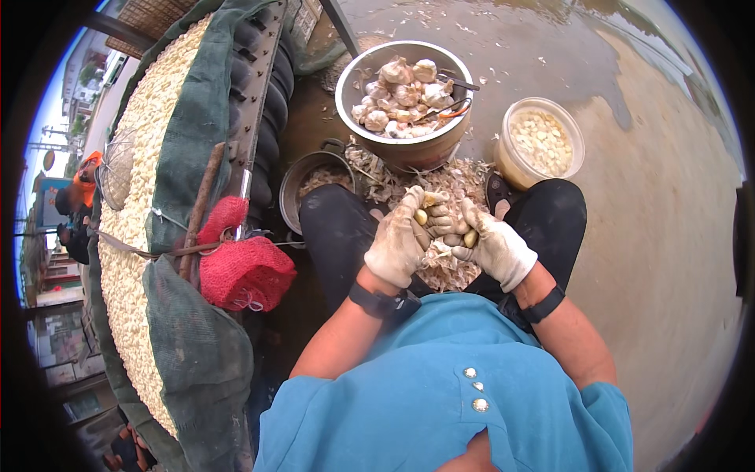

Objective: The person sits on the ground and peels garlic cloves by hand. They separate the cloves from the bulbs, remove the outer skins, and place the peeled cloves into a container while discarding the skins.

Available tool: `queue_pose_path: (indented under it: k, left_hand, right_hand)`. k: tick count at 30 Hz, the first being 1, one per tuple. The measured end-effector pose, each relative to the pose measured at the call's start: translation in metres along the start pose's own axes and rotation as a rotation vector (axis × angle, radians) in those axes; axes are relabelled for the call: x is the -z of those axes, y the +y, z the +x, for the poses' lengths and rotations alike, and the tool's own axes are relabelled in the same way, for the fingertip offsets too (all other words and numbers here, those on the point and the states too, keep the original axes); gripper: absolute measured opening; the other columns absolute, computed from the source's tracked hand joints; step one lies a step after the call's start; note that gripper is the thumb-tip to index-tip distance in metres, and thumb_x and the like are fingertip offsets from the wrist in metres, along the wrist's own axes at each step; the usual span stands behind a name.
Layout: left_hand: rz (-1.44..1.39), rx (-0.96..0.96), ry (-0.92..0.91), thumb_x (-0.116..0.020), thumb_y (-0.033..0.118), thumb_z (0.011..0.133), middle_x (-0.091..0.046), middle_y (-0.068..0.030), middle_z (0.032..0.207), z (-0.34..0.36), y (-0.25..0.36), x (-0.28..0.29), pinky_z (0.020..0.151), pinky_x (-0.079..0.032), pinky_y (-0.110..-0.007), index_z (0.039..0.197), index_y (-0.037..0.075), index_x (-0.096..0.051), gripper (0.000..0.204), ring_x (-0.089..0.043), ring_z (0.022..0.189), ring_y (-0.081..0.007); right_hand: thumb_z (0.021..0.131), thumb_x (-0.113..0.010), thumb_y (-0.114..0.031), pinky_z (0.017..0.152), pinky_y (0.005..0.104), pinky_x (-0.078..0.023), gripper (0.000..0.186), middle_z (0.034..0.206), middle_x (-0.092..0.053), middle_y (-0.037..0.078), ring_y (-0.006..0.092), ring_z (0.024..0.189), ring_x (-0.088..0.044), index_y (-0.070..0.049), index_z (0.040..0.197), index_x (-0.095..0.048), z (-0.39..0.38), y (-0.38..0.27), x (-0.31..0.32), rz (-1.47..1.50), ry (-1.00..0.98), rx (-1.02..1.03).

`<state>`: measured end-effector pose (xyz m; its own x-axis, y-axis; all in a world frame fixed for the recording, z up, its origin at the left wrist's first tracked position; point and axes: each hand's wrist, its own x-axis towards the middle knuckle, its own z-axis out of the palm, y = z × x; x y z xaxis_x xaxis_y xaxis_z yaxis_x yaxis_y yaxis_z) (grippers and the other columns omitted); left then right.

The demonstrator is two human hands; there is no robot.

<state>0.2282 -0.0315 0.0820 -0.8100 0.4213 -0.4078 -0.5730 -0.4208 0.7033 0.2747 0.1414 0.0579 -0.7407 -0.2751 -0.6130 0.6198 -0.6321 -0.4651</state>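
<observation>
Left hand (398,242) gripping garlic clove (421,216), right hand (502,247) gripping second clove (470,237); both partly hidden

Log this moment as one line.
left hand: gloved, holds garlic clove | right hand: gloved, holds another clove | ahead: bowl of garlic bulbs | ahead-right: tub of pale cloves

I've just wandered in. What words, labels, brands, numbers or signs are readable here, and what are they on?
No text is legible, so there is nothing to quote.
Blue board, far left background: too small and blurred to read.
Round sign above it: too small to tell whether it bears writing.
Metal bowl and plastic tub: no lettering I can make out.
</observation>
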Motion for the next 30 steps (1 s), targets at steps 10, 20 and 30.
queue_pose_path:
  k: [10,20,30]
  left_hand:
    - [0.211,-0.104,-0.17,-0.037,0.033,0.102,-0.06,-0.017,0.117,0.0,-0.006,0.0,0.099,-0.047,-0.041,0.12,-0.004,-0.053,0.044,-0.057,0.112,-0.0259]
    - [0.254,-0.1,-0.026,-0.042,0.031,0.101,-0.062,-0.0111,0.11,0.009,0.001,0.019,0.095,-0.046,-0.034,0.121,-0.001,-0.054,0.04,-0.059,0.106,-0.0203]
    - [0.675,-0.245,-0.165,-0.05,0.049,0.096,-0.065,-0.0103,0.102,0.037,0.04,0.036,0.091,-0.045,-0.031,0.118,-0.002,-0.055,0.056,-0.061,0.099,-0.0178]
  right_hand:
    - [0.101,-0.043,-0.032,0.078,0.03,-0.057,0.039,0.121,-0.06,0.011,0.0229,0.108,-0.062,-0.009,0.132,-0.049,0.017,0.001,0.005,0.365,-0.324,-0.095]
    - [0.1,-0.048,-0.018,0.072,0.0293,-0.059,0.023,0.105,-0.057,0.016,0.0265,0.095,-0.063,0.002,0.11,-0.051,0.02,-0.021,0.017,0.273,-0.028,-0.124]
    - [0.101,-0.042,-0.035,0.084,0.0376,-0.058,0.053,0.131,-0.048,0.026,0.0354,0.113,-0.055,0.006,0.134,-0.034,0.01,-0.144,0.087,0.427,0.059,0.54]
